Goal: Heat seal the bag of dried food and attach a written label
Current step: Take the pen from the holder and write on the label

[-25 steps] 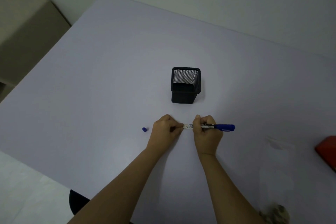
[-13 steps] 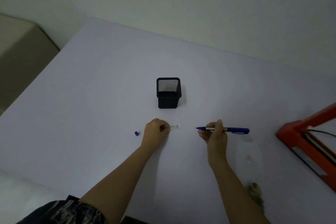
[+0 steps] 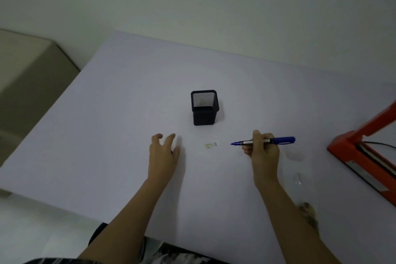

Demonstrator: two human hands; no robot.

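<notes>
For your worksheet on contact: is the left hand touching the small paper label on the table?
Apart. The head view shows the left hand open, with bare table between its fingers and the label.

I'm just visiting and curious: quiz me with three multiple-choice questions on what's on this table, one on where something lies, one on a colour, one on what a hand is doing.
1. Where does the small label lie?
A. Inside the mesh pen holder
B. Flat on the table, between the two hands
C. Under the red sealer

2. What colour is the pen?
A. Blue
B. Green
C. Yellow

3. What is the left hand doing?
A. Gripping the pen
B. Pinching the label
C. Open, holding nothing

Answers: 1 B, the label sits on bare table in front of the pen holder, touched by neither hand. 2 A, its cap and tip end are blue. 3 C, the fingers are spread; the right hand holds the pen.
</notes>
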